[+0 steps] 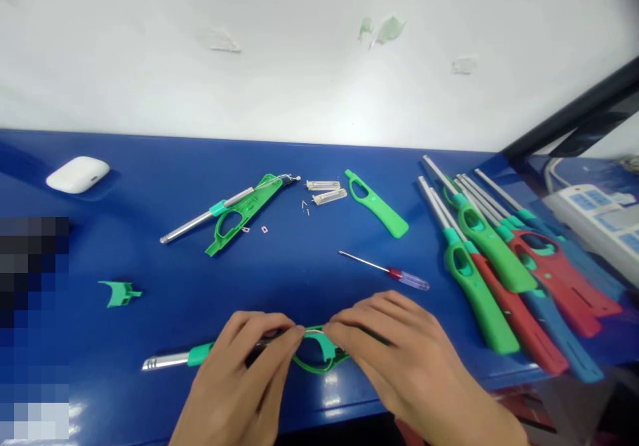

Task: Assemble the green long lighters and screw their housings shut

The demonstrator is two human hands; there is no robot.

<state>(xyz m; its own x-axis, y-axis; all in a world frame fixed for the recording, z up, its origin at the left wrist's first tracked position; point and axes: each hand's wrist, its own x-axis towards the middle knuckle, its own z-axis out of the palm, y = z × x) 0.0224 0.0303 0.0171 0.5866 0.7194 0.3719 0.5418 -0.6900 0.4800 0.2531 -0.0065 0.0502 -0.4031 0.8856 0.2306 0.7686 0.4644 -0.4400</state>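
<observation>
My left hand [244, 373] and my right hand [407, 349] are both closed on a green long-nosed lighter [200, 353] lying across the table's front. Its metal tube points left. Between my fingertips a thin pale wire [313, 331] runs along the top of the finger loop, and a teal trigger [327, 347] shows inside the loop. My palms and fingers hide much of the handle. Beyond them lies a screwdriver [384, 271] with a clear and red handle. A loose teal trigger [120, 293] rests at the left.
An opened green lighter [249, 206] lies further back beside two clear gas tanks [324, 185], small metal bits [264, 229] and a green handle shell [382, 210]. Several assembled lighters [499, 253] pile up at right, near a power strip [599, 213]. A white case [78, 174] sits back left.
</observation>
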